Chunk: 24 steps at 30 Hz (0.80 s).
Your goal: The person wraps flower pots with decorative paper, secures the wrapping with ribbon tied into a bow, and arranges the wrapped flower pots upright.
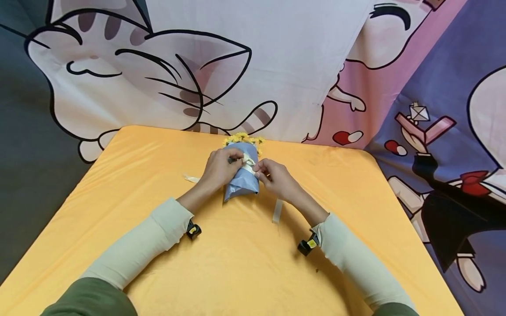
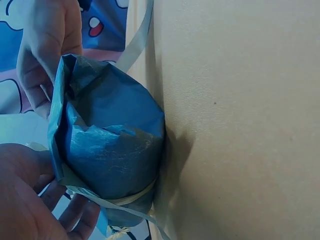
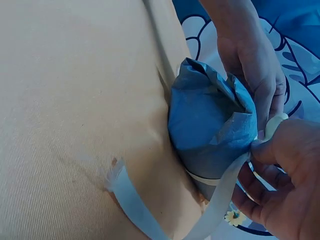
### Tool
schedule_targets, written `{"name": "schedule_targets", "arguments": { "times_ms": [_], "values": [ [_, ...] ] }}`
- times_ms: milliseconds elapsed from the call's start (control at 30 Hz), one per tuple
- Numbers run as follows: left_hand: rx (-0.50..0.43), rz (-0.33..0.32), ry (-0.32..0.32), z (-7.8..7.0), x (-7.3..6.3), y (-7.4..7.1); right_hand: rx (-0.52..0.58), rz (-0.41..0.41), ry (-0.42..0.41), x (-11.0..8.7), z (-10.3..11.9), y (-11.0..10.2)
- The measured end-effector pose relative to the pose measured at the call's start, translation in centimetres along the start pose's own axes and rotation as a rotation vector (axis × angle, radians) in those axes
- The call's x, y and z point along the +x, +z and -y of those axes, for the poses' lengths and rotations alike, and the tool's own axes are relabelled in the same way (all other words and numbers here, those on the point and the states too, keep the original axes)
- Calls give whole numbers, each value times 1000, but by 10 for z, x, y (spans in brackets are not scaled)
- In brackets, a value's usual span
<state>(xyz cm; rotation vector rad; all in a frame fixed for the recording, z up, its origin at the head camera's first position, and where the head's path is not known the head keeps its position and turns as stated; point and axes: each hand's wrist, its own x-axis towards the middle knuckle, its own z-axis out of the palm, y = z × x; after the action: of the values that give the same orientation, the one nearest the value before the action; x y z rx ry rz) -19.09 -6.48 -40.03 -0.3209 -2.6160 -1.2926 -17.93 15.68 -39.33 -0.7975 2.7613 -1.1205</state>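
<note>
A bouquet lies on the table, its blue wrapping paper (image 1: 242,181) folded over at the near end and yellow flowers (image 1: 244,138) showing at the far end. Round its middle runs a cream ribbon (image 1: 249,162) with a looped knot on top. My left hand (image 1: 222,168) pinches the ribbon at the knot's left side, fingers against the paper. From the right, my right hand (image 1: 278,179) pinches the ribbon between thumb and fingers (image 3: 265,150). One ribbon tail (image 3: 131,195) with a frayed end curves down to the cloth; another tail (image 1: 191,178) lies left of the bouquet.
An orange-yellow cloth (image 1: 237,263) covers the table. Behind it hangs a cartoon cat backdrop (image 1: 292,79), close to the flowers. A small dark speck (image 1: 316,270) lies on the cloth near the right forearm.
</note>
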Motion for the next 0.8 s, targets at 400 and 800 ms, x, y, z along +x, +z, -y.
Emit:
{"name": "schedule_targets", "arguments": {
  "times_ms": [400,800],
  "values": [
    [-21,3,-33,-3,1,-2,-133,68,-124,-11,-1,-9],
    [4,-4,-17,-4,1,-2,-148,178,-201,-12,-8,-21]
  ]
}}
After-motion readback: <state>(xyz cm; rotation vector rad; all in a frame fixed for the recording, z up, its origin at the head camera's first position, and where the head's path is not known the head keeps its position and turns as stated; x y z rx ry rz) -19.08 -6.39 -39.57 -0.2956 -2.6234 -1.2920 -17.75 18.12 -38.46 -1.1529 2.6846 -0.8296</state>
